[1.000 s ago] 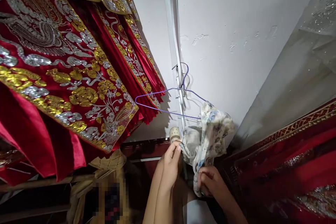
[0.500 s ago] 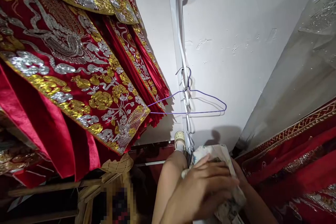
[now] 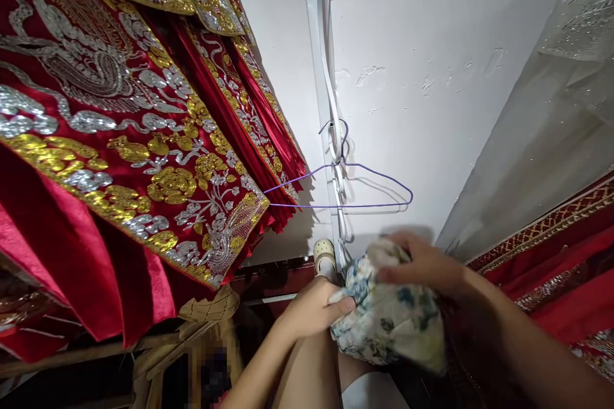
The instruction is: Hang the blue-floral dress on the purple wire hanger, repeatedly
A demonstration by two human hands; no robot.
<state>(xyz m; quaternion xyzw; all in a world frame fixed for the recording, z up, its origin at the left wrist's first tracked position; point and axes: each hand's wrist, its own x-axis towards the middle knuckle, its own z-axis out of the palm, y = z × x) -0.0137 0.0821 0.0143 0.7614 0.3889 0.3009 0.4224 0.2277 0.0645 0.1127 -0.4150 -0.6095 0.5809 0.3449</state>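
Note:
A bunched, pale floral-patterned cloth [image 3: 398, 319] with blue and dark marks lies above my lap, between both hands. At its left edge, my left hand [image 3: 314, 308] grips it with the thumb on top; the other fingers are hidden. On its upper right, my right hand [image 3: 425, 265], slightly blurred, is closed on a gathered part of the fabric. Ahead of the hands, a thin purple wire hanger [image 3: 378, 206] hangs from a white curved metal piece [image 3: 333, 92] and carries nothing.
Red garments with gold and silver embroidery [image 3: 192, 172] hang on the left. A wooden frame [image 3: 148, 364] stands below them. White wall [image 3: 407, 32] rises ahead, with translucent sheeting [image 3: 532, 121] and red fabric [image 3: 575, 275] on the right. One foot wears a cream clog [image 3: 323, 249].
My left hand has moved from over the top of the cloth to its left edge. My right hand has come into view on top, and the cloth is now more spread out.

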